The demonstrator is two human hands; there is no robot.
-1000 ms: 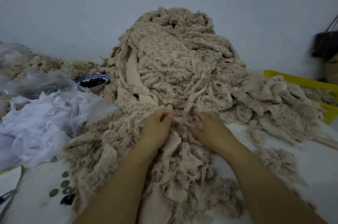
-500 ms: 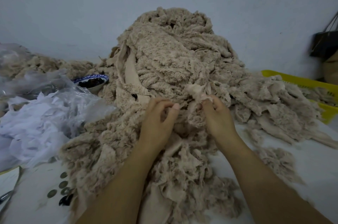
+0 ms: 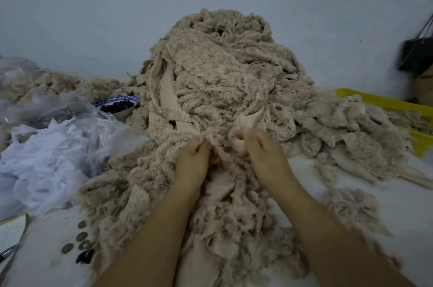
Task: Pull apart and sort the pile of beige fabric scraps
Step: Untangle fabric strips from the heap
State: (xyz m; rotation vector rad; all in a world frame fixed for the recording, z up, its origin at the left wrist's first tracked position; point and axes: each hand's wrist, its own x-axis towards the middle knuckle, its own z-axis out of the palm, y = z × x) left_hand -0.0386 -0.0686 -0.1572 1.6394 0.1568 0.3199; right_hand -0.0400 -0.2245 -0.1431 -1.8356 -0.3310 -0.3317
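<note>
A tall pile of beige fabric scraps (image 3: 225,71) rises against the wall and spills toward me over the table. My left hand (image 3: 193,160) pinches fuzzy scraps at the foot of the pile. Right beside it, my right hand (image 3: 262,153) grips a smooth beige strip (image 3: 248,122) that stands up from its fingers. Both forearms lie over a lower heap of scraps (image 3: 229,223) in front of me.
White fabric and clear plastic (image 3: 46,150) lie at the left. A blue-rimmed bowl (image 3: 118,105) sits behind them. A yellow crate (image 3: 398,108) holding scraps is at the right. Coins (image 3: 77,237) and a dark bag (image 3: 417,52) are also in view.
Both hands dropped lower and closer together at the pile's foot. The left hand's fingers closed onto scraps; the right hand kept hold of the beige strip and pulled it down.
</note>
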